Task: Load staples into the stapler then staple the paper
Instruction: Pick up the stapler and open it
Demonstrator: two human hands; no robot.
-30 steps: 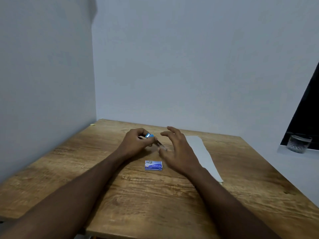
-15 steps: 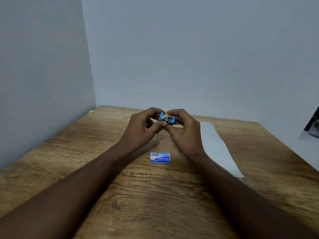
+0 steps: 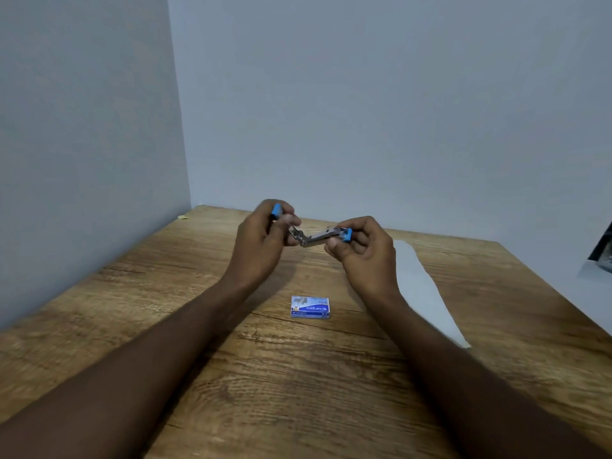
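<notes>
A small blue and metal stapler point(image 3: 314, 236) is held above the wooden table point(image 3: 231, 376), swung wide open at its hinge. My left hand point(image 3: 261, 246) grips one blue-tipped half, my right hand point(image 3: 364, 256) grips the other. The bare metal channel shows between the hands. A small blue and white staple box point(image 3: 310, 306) lies shut on the table below the hands. A white sheet of paper point(image 3: 424, 289) lies flat to the right, partly hidden by my right forearm.
Grey walls stand close at the back and on the left, meeting in a corner. A small yellowish scrap point(image 3: 182, 217) lies at the table's far left corner. A dark object point(image 3: 604, 253) shows at the right edge, beyond the table.
The hands lifted the stapler off the table, brought it together, then pulled its two halves apart, so it now hangs open. The view has shifted a little.
</notes>
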